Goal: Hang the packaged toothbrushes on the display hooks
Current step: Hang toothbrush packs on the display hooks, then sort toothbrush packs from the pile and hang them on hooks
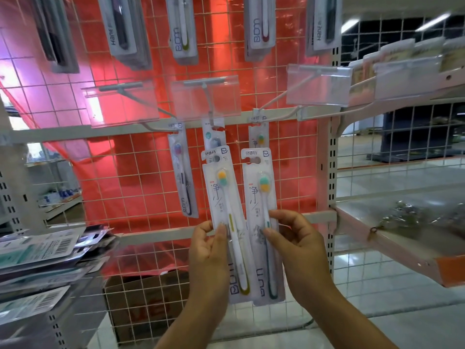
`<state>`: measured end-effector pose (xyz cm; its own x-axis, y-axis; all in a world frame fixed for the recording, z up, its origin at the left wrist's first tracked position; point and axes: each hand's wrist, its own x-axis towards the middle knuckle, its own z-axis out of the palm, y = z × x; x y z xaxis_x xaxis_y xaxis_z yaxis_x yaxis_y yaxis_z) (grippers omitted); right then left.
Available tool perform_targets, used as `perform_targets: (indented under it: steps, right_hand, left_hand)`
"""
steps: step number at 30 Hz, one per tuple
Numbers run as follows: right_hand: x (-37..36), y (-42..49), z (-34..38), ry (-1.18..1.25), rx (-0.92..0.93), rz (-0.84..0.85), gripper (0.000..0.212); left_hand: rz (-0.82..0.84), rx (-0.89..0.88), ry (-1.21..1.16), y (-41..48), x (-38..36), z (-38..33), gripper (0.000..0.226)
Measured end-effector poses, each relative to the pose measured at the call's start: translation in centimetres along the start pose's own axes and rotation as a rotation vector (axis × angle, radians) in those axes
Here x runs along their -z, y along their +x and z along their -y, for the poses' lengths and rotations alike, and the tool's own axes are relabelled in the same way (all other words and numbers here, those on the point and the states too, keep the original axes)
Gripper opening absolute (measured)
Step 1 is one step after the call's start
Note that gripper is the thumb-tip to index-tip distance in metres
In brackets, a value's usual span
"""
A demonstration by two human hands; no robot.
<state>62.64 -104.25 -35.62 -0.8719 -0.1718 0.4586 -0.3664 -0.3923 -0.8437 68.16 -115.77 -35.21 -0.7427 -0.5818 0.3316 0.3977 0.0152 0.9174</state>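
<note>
The left pack (221, 197) and right pack (260, 210) stand upright side by side, touching, in front of the wire grid (141, 177), just below the hooks (208, 107). The left hand (208, 253) pinches the left pack's lower edge between thumb and fingers; the right hand (299, 250) pinches the right pack the same way. Three hung packs (182, 172) dangle behind. A stack of packs (37, 250) lies on the left shelf, above a box (141, 306).

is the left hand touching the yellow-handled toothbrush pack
Touching. The head view shows the left hand pinching the yellow-handled toothbrush pack, thumb on its front.
</note>
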Motion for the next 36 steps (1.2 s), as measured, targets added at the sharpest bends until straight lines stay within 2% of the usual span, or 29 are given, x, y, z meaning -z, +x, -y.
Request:
perform_targets:
  steps: [3, 8, 13, 18, 25, 36]
  right_hand:
    - [0.0, -0.1, 0.4, 0.006, 0.021, 0.001, 0.023]
    - [-0.2, -0.2, 1.2, 0.092, 0.016, -0.022, 0.042]
    - [0.2, -0.3, 2.4, 0.146, -0.040, 0.049, 0.026]
    - [0.3, -0.3, 3.2, 0.217, -0.056, 0.056, 0.029]
    - [0.2, -0.9, 3.6, 0.109, -0.069, 0.065, 0.017]
    - [0.7, -1.2, 5.3, 0.084, 0.096, 0.020, 0.017]
  left_hand:
    - [0.003, 0.008, -0.012, -0.2, -0.1, -0.2, 0.015]
    - [0.026, -0.004, -0.050, -0.6, 0.0, -1.0, 0.018]
    - [0.029, -0.010, -0.065, -1.1, -0.1, -1.5, 0.018]
    - [0.026, -0.064, -0.024, -1.5, -0.4, -1.9, 0.017]
    - [0.054, -0.034, -0.073, -1.9, -0.4, -1.9, 0.017]
    - [0.039, -0.043, -0.051, -2.2, 0.0, -1.9, 0.017]
